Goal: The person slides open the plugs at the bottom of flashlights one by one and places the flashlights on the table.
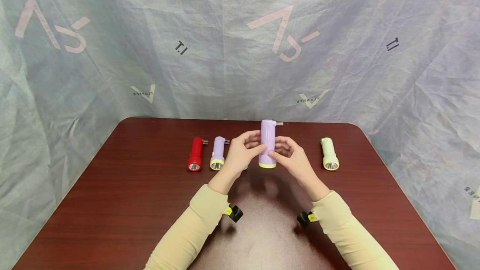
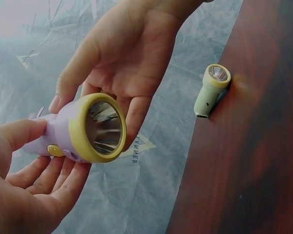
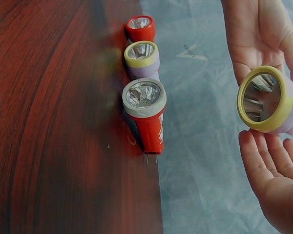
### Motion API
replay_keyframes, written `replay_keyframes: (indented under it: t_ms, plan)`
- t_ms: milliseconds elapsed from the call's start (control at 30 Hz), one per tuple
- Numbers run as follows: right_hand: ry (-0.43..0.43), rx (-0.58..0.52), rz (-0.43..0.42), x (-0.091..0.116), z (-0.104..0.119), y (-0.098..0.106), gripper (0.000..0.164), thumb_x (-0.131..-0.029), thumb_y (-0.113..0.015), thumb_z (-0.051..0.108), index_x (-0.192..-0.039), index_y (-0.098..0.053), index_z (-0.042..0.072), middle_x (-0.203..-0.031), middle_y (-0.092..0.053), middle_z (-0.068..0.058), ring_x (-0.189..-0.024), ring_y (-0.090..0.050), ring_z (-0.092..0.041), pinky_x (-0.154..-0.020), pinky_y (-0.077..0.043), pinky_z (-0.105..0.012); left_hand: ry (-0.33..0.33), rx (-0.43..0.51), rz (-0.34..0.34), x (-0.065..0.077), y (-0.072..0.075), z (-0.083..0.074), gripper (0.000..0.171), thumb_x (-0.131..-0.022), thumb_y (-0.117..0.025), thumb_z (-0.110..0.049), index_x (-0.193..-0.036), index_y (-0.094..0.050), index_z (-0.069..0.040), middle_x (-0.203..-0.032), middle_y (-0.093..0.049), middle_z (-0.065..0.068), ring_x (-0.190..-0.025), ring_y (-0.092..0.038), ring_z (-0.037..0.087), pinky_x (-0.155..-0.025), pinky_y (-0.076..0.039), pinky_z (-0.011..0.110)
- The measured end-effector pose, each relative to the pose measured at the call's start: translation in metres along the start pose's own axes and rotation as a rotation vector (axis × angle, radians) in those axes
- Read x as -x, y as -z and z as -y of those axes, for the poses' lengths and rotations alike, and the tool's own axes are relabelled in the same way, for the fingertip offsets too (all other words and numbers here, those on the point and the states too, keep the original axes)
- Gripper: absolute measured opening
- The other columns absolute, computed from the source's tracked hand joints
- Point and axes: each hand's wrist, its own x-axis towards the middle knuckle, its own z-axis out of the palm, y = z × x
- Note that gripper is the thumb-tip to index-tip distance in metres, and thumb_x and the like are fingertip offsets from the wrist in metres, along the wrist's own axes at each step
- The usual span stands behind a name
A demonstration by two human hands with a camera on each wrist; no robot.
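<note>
A lavender flashlight (image 1: 268, 138) with a yellow rim is held up over the table, upright with its lamp end down. My left hand (image 1: 243, 149) grips it from one side, thumb on the near face and fingers behind. From the other side my right hand (image 1: 292, 157) grips the same body, its thumb low near the left thumb. Two metal plug prongs (image 1: 279, 123) stick out near the top, pointing right. In the left wrist view the lens (image 2: 106, 127) and a yellow switch (image 2: 54, 150) on the barrel show.
On the brown table (image 1: 112, 203) stand a red flashlight (image 1: 195, 154), a smaller-looking lavender one (image 1: 218, 153) and, at right, a pale green one (image 1: 330, 154). A red flashlight with a white rim (image 3: 149, 129) is mostly hidden by my left hand in the head view. Grey cloth (image 1: 225, 53) hangs behind.
</note>
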Motion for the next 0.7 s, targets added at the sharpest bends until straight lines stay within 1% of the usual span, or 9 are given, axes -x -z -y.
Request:
replay_keyframes:
  t_ms: [267, 467, 533, 700]
  plan:
    - [-0.003, 0.029, -0.01, 0.001, 0.0, 0.0, 0.04, -0.086, -0.068, 0.007, -0.12, -0.052, -0.003, -0.105, -0.063, -0.023, -0.09, -0.062, -0.01, -0.08, -0.049, -0.018, -0.002, 0.005, 0.007, 0.0, -0.002, 0.0, 0.043, -0.082, -0.074, -0.014, -0.123, -0.061, -0.007, -0.111, -0.067, 0.011, -0.099, -0.065, 0.02, -0.084, -0.053, 0.03]
    - [-0.001, 0.014, -0.022, 0.001, 0.004, 0.0, 0.039, -0.085, -0.068, 0.006, -0.12, -0.053, -0.004, -0.105, -0.062, -0.024, -0.09, -0.062, -0.01, -0.079, -0.05, -0.019, -0.004, 0.025, 0.008, -0.001, -0.003, 0.004, 0.044, -0.081, -0.075, -0.016, -0.123, -0.061, -0.008, -0.113, -0.066, 0.012, -0.102, -0.065, 0.022, -0.086, -0.053, 0.032]
    - [-0.007, 0.014, -0.03, 0.001, 0.004, 0.0, 0.039, -0.086, -0.068, 0.006, -0.12, -0.053, -0.004, -0.105, -0.062, -0.024, -0.09, -0.062, -0.01, -0.079, -0.05, -0.018, -0.006, 0.033, 0.016, -0.001, -0.002, 0.004, 0.044, -0.082, -0.074, -0.015, -0.123, -0.061, -0.007, -0.115, -0.066, 0.014, -0.104, -0.064, 0.024, -0.087, -0.052, 0.032]
    - [-0.041, 0.021, -0.061, 0.0, 0.003, 0.001, 0.039, -0.086, -0.068, 0.009, -0.12, -0.054, -0.003, -0.104, -0.063, -0.019, -0.09, -0.062, -0.01, -0.079, -0.05, -0.018, -0.004, 0.034, 0.041, 0.01, -0.002, -0.016, 0.043, -0.084, -0.07, -0.008, -0.125, -0.058, 0.0, -0.119, -0.063, 0.02, -0.108, -0.062, 0.03, -0.089, -0.052, 0.033]
